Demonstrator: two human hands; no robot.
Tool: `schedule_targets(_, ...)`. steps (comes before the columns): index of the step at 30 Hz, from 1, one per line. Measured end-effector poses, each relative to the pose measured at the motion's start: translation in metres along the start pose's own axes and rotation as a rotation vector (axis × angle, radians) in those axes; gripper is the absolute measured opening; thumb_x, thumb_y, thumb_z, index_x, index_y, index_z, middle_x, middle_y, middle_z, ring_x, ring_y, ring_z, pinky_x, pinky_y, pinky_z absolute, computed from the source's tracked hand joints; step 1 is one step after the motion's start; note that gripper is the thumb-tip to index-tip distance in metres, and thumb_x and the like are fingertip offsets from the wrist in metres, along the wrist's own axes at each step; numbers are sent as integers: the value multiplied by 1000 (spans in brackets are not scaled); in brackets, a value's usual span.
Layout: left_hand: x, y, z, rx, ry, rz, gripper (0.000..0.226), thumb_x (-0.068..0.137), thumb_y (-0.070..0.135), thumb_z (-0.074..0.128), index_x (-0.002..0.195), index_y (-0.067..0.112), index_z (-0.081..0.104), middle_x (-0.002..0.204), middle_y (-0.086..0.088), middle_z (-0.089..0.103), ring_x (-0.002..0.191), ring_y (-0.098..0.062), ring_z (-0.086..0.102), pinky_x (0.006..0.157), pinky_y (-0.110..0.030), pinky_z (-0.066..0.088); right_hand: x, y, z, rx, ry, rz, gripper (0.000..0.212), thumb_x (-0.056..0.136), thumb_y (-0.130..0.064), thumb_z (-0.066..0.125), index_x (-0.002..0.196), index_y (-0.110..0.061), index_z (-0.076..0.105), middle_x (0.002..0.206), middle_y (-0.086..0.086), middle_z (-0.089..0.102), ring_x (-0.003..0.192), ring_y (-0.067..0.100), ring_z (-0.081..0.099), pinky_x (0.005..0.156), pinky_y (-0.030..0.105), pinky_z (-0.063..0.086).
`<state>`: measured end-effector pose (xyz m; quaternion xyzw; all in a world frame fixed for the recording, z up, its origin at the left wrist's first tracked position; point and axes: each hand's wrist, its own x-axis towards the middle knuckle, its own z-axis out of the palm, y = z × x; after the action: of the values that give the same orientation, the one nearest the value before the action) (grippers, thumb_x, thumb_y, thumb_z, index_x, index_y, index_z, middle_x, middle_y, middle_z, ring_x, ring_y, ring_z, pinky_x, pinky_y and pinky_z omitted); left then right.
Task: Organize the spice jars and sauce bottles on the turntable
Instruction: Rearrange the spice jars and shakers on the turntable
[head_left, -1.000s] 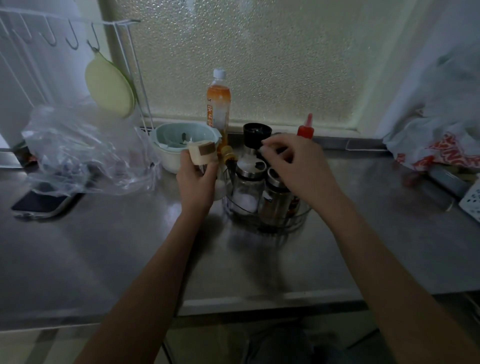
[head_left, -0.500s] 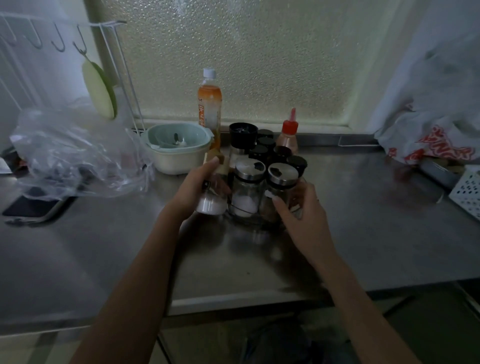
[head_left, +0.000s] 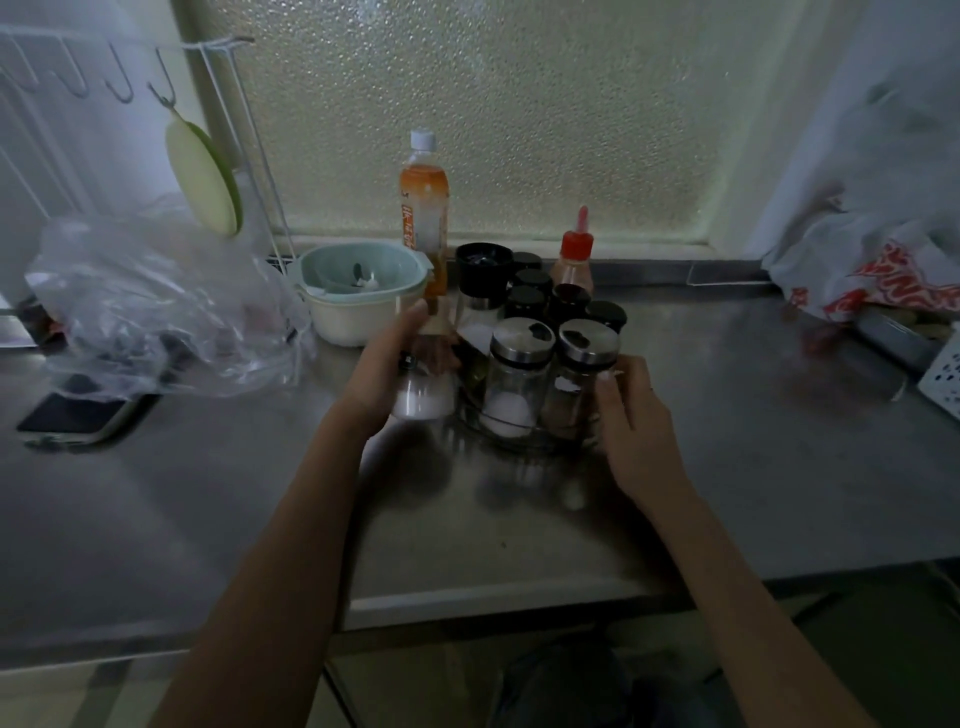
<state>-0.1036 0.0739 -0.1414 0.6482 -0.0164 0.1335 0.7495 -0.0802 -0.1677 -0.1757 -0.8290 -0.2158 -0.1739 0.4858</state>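
A round wire turntable (head_left: 524, 441) stands mid-counter, packed with glass spice jars. Two steel-lidded jars (head_left: 517, 382) are at its front, and several black-capped jars (head_left: 530, 293) stand behind. My left hand (head_left: 387, 371) grips a glass jar with white powder (head_left: 422, 400), held upright just left of the turntable. My right hand (head_left: 631, 415) rests its fingers against the turntable's right front side, touching the right steel-lidded jar (head_left: 579, 374). A red-capped sauce bottle (head_left: 574, 257) and an orange drink bottle (head_left: 423, 208) stand behind, off the turntable.
A pale green bowl (head_left: 358, 299) sits left of the turntable. A clear plastic bag (head_left: 156, 306) and a phone (head_left: 78, 413) lie at the far left, under a wire hook rack. Printed plastic bags (head_left: 883, 270) and a white basket (head_left: 945, 376) crowd the right. The counter edge runs near me.
My left hand has lowered the white-powder jar to the turntable's left side. My right hand has come off the jar tops and down to the turntable's right front.
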Motion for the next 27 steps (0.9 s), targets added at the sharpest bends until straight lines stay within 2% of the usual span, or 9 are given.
schedule_targets(2, 0, 3, 0, -42, 142, 26, 45, 97, 29, 42, 66, 34, 75, 66, 10, 72, 66, -4, 65, 78, -35, 46, 6, 2, -3, -1, -8, 17, 21, 99, -37, 31, 99, -19, 43, 81, -8, 58, 71, -3, 57, 59, 5, 41)
schedule_targets(4, 3, 0, -2, 3, 218, 28, 40, 96, 29, 46, 69, 33, 75, 70, 12, 73, 70, 0, 66, 79, -32, 48, 12, 7, -4, 7, -22, 24, 25, 100, -36, 28, 97, -16, 43, 81, -2, 58, 69, -4, 56, 59, 5, 41)
schedule_targets(7, 6, -4, -2, 48, 264, 5, 24, 92, 31, 53, 79, 20, 70, 75, 3, 72, 69, -4, 67, 68, -23, 52, 17, 12, -4, 18, -22, 22, 34, 100, -38, 25, 98, -10, 45, 84, 6, 59, 71, -2, 56, 61, 7, 41)
schedule_targets(10, 6, -6, -1, 60, 273, 5, 19, 92, 32, 53, 84, 21, 67, 80, 3, 70, 67, 1, 67, 58, -14, 50, 14, 16, 0, 20, -6, 2, 39, 102, -39, 25, 102, -7, 47, 90, 9, 61, 78, 7, 58, 67, 14, 45)
schedule_targets(14, 6, -4, 0, 23, 183, -33, 25, 92, 34, 51, 82, 25, 72, 80, 7, 74, 79, -4, 68, 74, -23, 52, 11, 18, 4, -12, 28, -34, 47, 95, -51, 23, 99, -10, 47, 87, 10, 59, 80, 23, 57, 70, 39, 48)
schedule_targets(18, 5, 2, 7, 21, 166, -17, 20, 93, 31, 51, 86, 19, 67, 69, 8, 73, 65, 1, 67, 57, -13, 49, 11, 18, 4, -24, 40, -50, 46, 95, -52, 24, 99, -12, 47, 88, 9, 59, 81, 23, 58, 72, 46, 50)
schedule_targets(22, 3, 4, 13, 98, 124, 82, 16, 92, 25, 54, 88, 16, 66, 79, 4, 69, 75, -5, 65, 70, -17, 50, 10, 18, 4, -41, 39, -52, 40, 95, -52, 24, 99, -19, 45, 87, 2, 58, 82, 21, 58, 72, 44, 49)
schedule_targets(24, 1, 5, 15, 122, 98, 125, 15, 92, 22, 54, 84, 19, 65, 73, 8, 68, 71, -2, 63, 68, -15, 50, 10, 18, 5, -43, 28, -54, 36, 95, -52, 23, 100, -22, 44, 86, -5, 56, 80, 17, 57, 70, 37, 47)
schedule_targets(27, 1, 6, 15, 134, 53, 122, 12, 91, 27, 56, 87, 21, 66, 78, 7, 68, 75, -3, 63, 72, -18, 50, 9, 19, 5, -17, 17, -59, 35, 95, -50, 24, 101, -23, 44, 85, -12, 54, 79, 10, 55, 70, 27, 43)
